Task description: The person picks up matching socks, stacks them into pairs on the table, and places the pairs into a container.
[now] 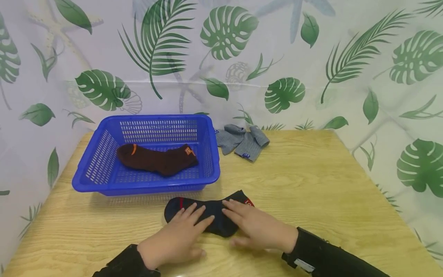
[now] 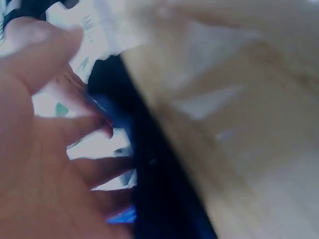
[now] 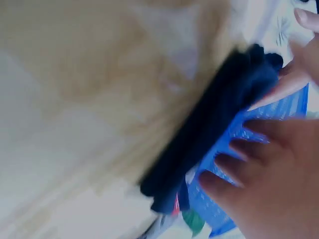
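Observation:
A dark navy sock point(image 1: 211, 212) with red marks lies flat on the wooden table point(image 1: 311, 184), just in front of the blue basket point(image 1: 104, 181). My left hand point(image 1: 183, 231) lies on its left half with straight, spread fingers. My right hand point(image 1: 247, 225) presses its right half, fingers flat. The left wrist view shows the navy sock point(image 2: 159, 164) blurred beside my fingers point(image 2: 75, 129). In the right wrist view the navy sock point(image 3: 209, 124) lies under my fingers point(image 3: 244, 172). A dark brown sock point(image 1: 155, 158) with orange marks lies inside the basket.
A pair of grey socks point(image 1: 242, 142) lies at the table's far edge, right of the basket. A leaf-printed curtain point(image 1: 221, 57) hangs behind and to both sides. Bare wood stretches across the right side of the table.

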### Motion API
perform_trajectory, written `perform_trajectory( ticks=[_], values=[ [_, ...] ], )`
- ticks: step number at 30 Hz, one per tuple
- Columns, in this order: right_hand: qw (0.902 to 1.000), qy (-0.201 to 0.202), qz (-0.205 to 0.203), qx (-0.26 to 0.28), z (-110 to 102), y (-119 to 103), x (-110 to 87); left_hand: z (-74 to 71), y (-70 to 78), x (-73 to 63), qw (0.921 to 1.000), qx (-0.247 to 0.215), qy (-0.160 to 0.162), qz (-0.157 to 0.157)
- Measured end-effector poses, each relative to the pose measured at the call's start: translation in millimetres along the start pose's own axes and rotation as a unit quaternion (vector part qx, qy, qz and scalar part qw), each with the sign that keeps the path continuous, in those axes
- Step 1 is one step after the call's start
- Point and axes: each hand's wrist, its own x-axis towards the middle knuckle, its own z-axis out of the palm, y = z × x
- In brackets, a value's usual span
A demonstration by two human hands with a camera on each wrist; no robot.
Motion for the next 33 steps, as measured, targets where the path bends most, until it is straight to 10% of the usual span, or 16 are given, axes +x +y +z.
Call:
perform_trajectory(
  ticks=[6,20,23,27,30,33],
  values=[
    [0.9845,-0.143,-0.026,0.097,10.7,2.0,-6.6,3.2,2.0,2.6,0.9951,0.007,-0.099,-0.006],
    [0.9790,-0.172,-0.038,0.103,18.1,8.6,-10.2,-0.6,-15.1,-0.2,0.9886,-0.035,-0.146,0.004],
    [0.9846,-0.138,-0.035,0.101,9.8,8.1,-7.5,-5.1,-18.8,0.9,0.9939,-0.061,-0.091,0.011],
    [0.9967,0.007,0.014,0.079,-7.8,13.7,-3.0,-12.8,-28.4,1.1,0.9954,-0.063,0.070,0.014],
    [0.9868,0.101,0.105,0.070,-16.8,24.2,0.6,-16.4,-38.0,-2.6,0.9851,-0.053,0.162,-0.020],
    [0.9727,0.116,0.184,0.080,-19.0,36.5,4.1,-16.5,-47.7,-5.4,0.9778,-0.057,0.186,-0.078]
  ],
)
